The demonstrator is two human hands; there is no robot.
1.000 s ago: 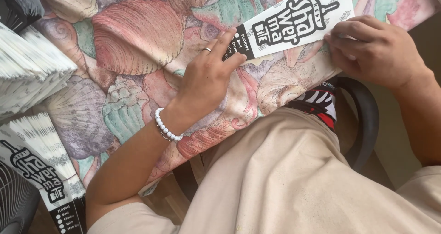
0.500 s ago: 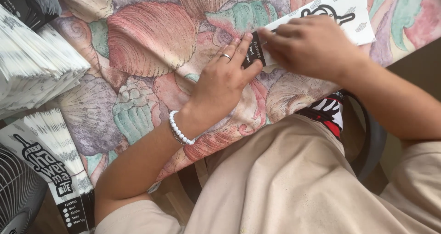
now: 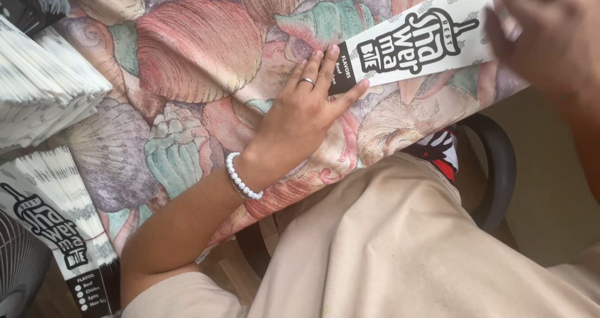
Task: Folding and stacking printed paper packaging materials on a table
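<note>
Both hands work at a long white paper sleeve [image 3: 417,43] lying slantwise on the shell-patterned counter [image 3: 187,62]. Left hand [image 3: 306,109] lies flat, fingers spread and stretched toward one o'clock, fingertips pressing the sleeve's black end; a ring and a white bead bracelet [image 3: 240,177] show. Right hand [image 3: 547,34], blurred at two o'clock, hovers over the sleeve's far end; its grip cannot be told. Stacked sleeves [image 3: 44,87] sit at nine o'clock.
</note>
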